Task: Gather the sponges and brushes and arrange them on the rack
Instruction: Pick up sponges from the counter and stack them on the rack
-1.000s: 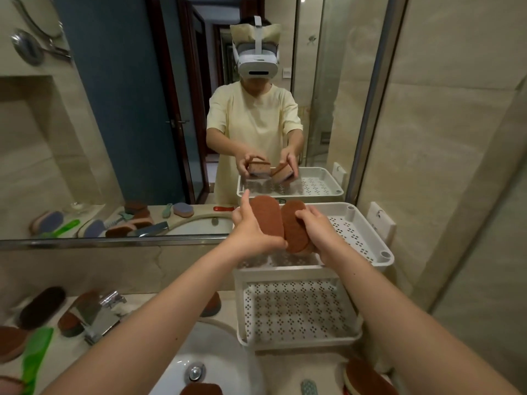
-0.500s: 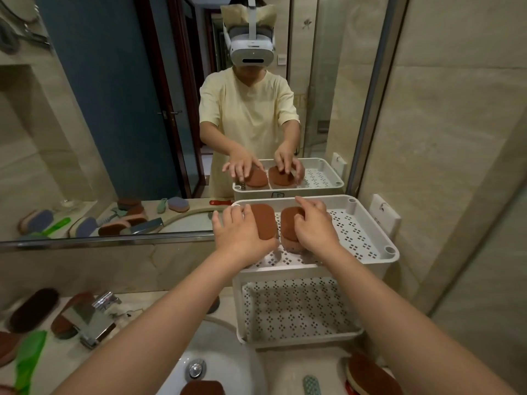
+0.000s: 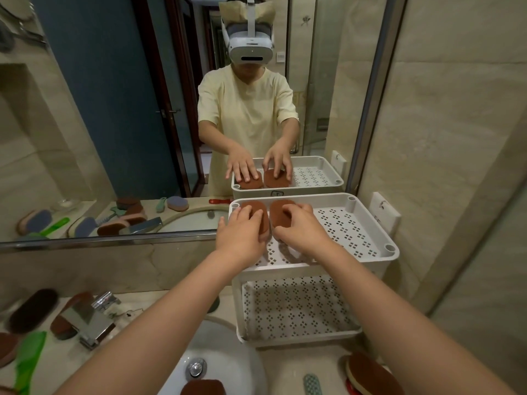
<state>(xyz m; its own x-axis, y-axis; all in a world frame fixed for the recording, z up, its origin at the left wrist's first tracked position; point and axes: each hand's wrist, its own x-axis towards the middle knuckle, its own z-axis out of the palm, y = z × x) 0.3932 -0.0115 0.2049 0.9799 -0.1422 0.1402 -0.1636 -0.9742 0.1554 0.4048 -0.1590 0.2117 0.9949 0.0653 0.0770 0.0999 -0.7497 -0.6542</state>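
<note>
My left hand [image 3: 242, 236] lies flat on a brown oval sponge [image 3: 256, 206] atop the white plastic rack [image 3: 368, 260]. My right hand [image 3: 302, 232] seemingly grips the twin sponge [image 3: 278, 216].

Single head-worn view, facing forward-down, close over rack [image 3: 342, 226], toward mirror [image 3: 114, 109].

**Count: 7 sponges, 2 brushes**

Rack [image 3: 370, 252]: 1, two tiers. Faucet [image 3: 88, 317]: 1. Sink [image 3: 228, 366]: 1.
Top tier: 2, left sponge [image 3: 253, 205] and right sponge [image 3: 276, 218].
Tabletop [image 3: 293, 363]: 4, dark sponge [image 3: 32, 310], faucet-side sponge [image 3: 64, 320], edge sponge [image 3: 5, 347] and far-right sponge [image 3: 373, 372].
In the sink: 1, sink sponge [image 3: 202, 388].
Brushes: green brush [image 3: 28, 360], grey-green brush [image 3: 312, 384].
Hands: 2, left hand [image 3: 242, 238] and right hand [image 3: 302, 232].
Mirror [image 3: 99, 124] copies excluded.
</note>
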